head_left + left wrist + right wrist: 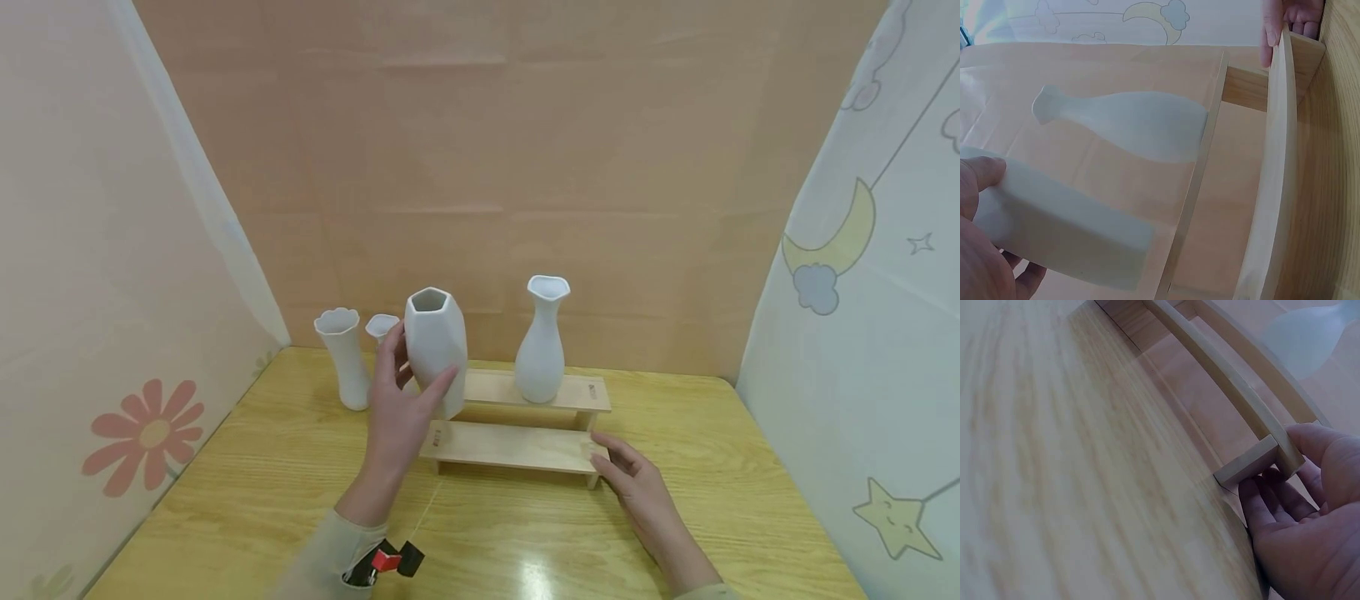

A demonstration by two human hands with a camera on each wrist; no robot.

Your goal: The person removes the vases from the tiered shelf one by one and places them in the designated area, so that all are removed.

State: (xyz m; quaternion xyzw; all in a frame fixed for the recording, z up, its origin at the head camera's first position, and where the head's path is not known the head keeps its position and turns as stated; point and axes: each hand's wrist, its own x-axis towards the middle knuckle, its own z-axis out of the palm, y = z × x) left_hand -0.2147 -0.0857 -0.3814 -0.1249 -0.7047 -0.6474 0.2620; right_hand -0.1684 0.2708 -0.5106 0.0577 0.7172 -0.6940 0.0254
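My left hand (397, 417) holds a white faceted vase (438, 342) upright around its body, thumb on the near side, over the left part of a two-step wooden stand (517, 447). In the left wrist view the base of this vase (1110, 250) shows apart from the boards. My right hand (641, 496) grips the right end of the stand's lower step; in the right wrist view the thumb lies on the board's end (1288, 456) and the fingers curl in by the leg. A white narrow-necked vase (540, 358) stands on the upper step.
Left of the stand, a white vase with a scalloped rim (345, 358) is on the wooden table (225, 517). A smaller white vase (382, 323) is partly hidden behind my left hand. Hanging cloth (525, 167) closes off the back and both sides.
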